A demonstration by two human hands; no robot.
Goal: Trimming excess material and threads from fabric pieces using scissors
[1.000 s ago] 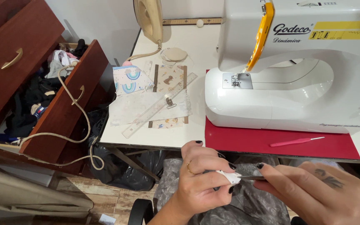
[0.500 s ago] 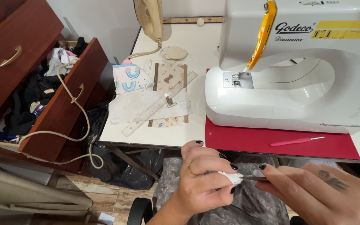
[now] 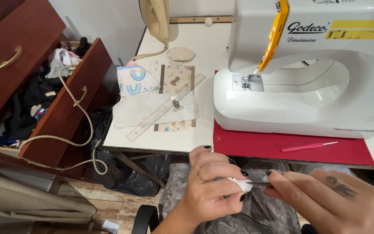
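My left hand (image 3: pixel 211 188) pinches a small white piece of fabric (image 3: pixel 241 184) just below the table's front edge, over my lap. Facing it, my right hand (image 3: pixel 325 201) holds a thin dark metal tool (image 3: pixel 258 183) with its tip at the fabric. Both hands hover above grey patterned cloth (image 3: pixel 260 212) on my lap. A white sewing machine (image 3: pixel 299 86) stands on a red mat (image 3: pixel 278 145) on the table behind the hands.
A pink-handled tool (image 3: pixel 306 147) lies on the red mat. A clear ruler (image 3: pixel 163 108), paper pieces and printed fabric (image 3: pixel 135 81) lie on the white table (image 3: pixel 152 141). A cream iron (image 3: pixel 154 17) stands at the back. Open wooden drawers (image 3: pixel 61 104) full of clothes stand left, with a cord (image 3: pixel 76 108) hanging over them.
The hands have stayed together at the white fabric, with only a slight shift of the fingers and tool.
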